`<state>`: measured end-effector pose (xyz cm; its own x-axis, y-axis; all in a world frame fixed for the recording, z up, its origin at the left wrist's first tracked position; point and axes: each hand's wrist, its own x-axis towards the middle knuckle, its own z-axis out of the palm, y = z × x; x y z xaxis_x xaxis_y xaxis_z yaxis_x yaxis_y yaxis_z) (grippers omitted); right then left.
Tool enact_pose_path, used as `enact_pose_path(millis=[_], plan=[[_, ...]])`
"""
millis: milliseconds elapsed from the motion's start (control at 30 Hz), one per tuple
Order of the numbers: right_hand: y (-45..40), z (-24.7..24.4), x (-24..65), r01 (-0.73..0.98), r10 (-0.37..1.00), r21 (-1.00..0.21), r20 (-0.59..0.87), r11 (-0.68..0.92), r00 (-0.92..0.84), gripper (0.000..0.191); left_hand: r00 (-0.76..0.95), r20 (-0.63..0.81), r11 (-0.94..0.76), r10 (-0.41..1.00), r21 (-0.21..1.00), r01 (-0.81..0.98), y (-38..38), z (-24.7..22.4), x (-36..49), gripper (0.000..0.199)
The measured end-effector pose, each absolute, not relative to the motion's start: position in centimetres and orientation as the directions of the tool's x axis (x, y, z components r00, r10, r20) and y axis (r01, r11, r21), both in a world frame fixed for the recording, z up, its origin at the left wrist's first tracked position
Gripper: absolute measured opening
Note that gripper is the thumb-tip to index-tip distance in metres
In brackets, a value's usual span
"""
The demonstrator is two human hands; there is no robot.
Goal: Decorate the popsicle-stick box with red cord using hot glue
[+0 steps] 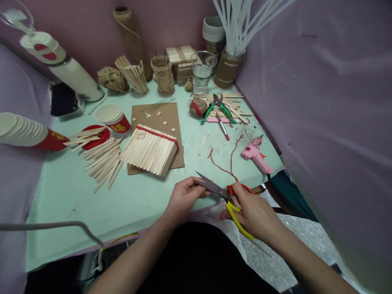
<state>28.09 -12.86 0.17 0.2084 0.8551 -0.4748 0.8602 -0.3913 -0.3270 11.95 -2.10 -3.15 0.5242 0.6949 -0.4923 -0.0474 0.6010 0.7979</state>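
My right hand [252, 210] is closed round the handles of a pair of scissors [216, 188] with one red and one yellow handle. The blades point left, slightly parted, over the fingertips of my left hand [186, 196]. Those fingers are pinched together at the table's front edge, and what they hold is too small to make out. A red string [225, 168] lies on the table just beyond the scissors. Further left, a box of wooden sticks [151, 150] with a red cord along its top rests on a brown cardboard sheet [180, 157].
A pink glue gun [257, 155] lies at the right. Green-handled pruners [218, 108], a pen [222, 127] and a cup of water [202, 77] are further back. Loose sticks [102, 161] and paper cups [112, 117] occupy the left. A cable [55, 225] crosses the lower left.
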Motion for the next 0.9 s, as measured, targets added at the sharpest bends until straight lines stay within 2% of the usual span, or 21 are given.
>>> enact_pose_path(millis=[100, 167, 300, 433, 600, 900], plan=[[-12.9, -0.1, 28.2, 0.822, 0.854, -0.379, -0.467, -0.425, 0.227, 0.034, 0.536, -0.5, 0.615, 0.681, 0.788, -0.047, -2.2, -3.2, 11.9, 0.018], [-12.9, -0.6, 28.4, 0.735, 0.861, -0.496, -0.449, -0.463, 0.239, 0.034, 0.531, -0.519, 0.641, 0.67, 0.765, -0.06, -2.2, -2.9, 12.1, 0.02], [-12.5, -2.0, 28.7, 0.427, 0.859, -0.752, -0.374, -0.502, 0.351, 0.037, 0.495, -0.625, 0.756, 0.603, 0.646, -0.105, -2.1, -2.1, 12.5, 0.029], [-11.4, -2.4, 27.7, 0.124, 0.874, -0.93, -0.272, -0.347, 0.402, 0.041, 0.508, -0.682, 0.829, 0.526, 0.544, -0.129, -2.1, -2.1, 12.7, 0.03], [-10.0, -1.9, 26.0, -0.037, 0.892, -0.988, -0.154, -0.153, 0.426, 0.041, 0.544, -0.684, 0.854, 0.485, 0.504, -0.128, -2.4, -2.2, 12.6, 0.025], [-9.8, -3.1, 26.2, -0.097, 0.906, -0.989, -0.142, -0.113, 0.399, 0.04, 0.585, -0.68, 0.866, 0.442, 0.494, -0.081, -2.4, -1.6, 12.9, 0.021]])
